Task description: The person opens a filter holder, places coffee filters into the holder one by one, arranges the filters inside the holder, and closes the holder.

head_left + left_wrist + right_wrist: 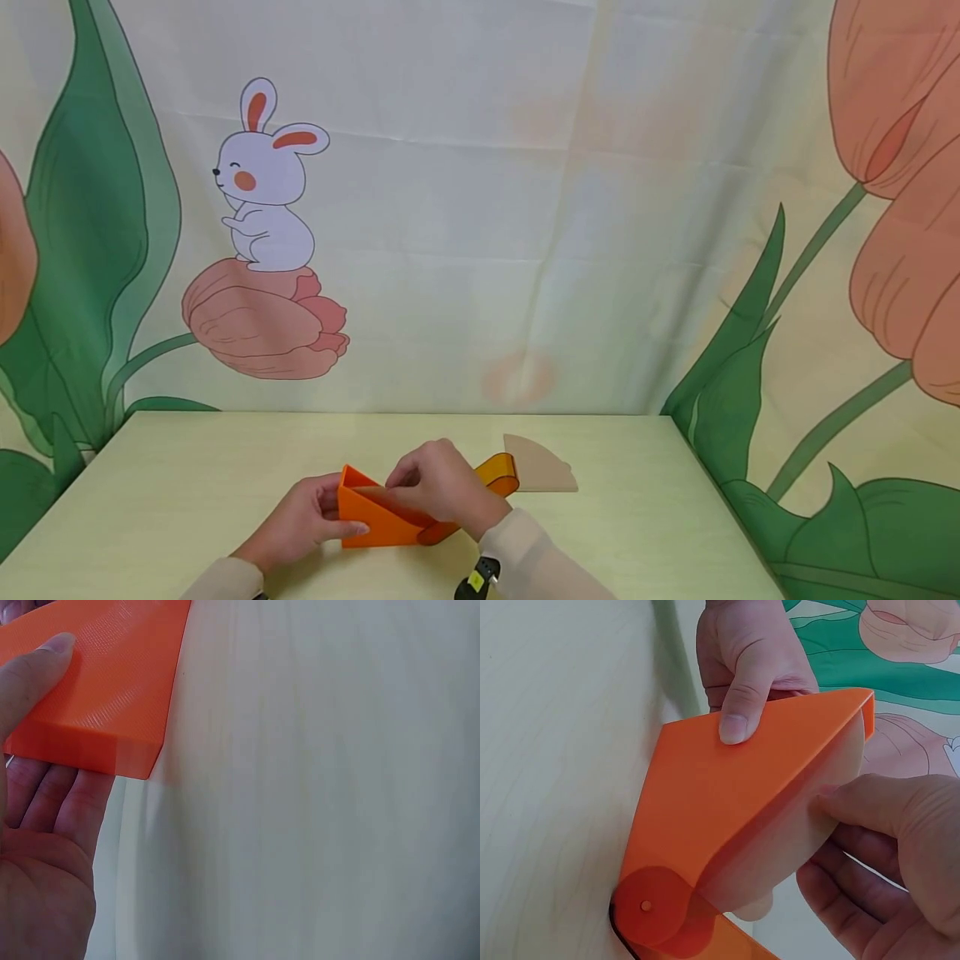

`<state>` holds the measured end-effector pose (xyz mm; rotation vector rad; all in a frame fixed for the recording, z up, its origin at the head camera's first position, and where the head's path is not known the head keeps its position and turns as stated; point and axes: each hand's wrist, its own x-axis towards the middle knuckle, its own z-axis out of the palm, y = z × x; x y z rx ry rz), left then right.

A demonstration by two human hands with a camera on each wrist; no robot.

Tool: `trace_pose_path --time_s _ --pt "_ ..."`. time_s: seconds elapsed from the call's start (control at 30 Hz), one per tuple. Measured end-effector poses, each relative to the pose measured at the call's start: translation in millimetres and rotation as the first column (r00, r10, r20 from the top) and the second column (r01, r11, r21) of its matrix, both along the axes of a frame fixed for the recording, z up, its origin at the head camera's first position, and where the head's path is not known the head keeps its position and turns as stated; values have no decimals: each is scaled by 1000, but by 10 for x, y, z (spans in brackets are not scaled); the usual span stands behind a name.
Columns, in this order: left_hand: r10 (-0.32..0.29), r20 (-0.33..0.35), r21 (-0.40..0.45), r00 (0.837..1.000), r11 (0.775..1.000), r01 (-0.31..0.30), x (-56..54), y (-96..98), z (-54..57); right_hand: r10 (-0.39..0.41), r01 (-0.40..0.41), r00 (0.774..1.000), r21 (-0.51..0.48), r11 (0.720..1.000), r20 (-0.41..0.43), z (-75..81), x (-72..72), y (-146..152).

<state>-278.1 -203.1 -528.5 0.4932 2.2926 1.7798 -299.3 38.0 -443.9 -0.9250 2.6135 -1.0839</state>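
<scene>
A wedge-shaped orange plastic case (371, 525) stands tilted over the table, its upper side open. My left hand (303, 517) grips its left end, thumb (45, 671) on the near face and the other fingers behind. A hinged translucent amber cover (501, 473) swings out from the case's right end. Inside the case sits a brown paper coffee filter (780, 851), mostly within the walls, with its rounded edge sticking out. The right hand (442, 483) pinches that edge between thumb and fingers. Another fan-shaped coffee filter (540, 467) lies flat on the table behind the cover.
The pale wooden table (637, 533) ends at a printed cloth backdrop (450, 208) with a rabbit and tulips. A dark wrist strap with a yellow tag (477, 581) shows below the right sleeve (536, 554).
</scene>
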Motion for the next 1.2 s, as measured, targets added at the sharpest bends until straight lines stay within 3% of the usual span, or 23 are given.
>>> trace_pose_path --time_s 0.87,1.2 --pt "27 38 -6 999 1000 -27 -5 12 -17 -4 3 1000 55 998 22 57 -40 69" --pt "24 27 2 999 1000 -24 3 13 0 -41 44 998 64 997 -48 287 -74 260"
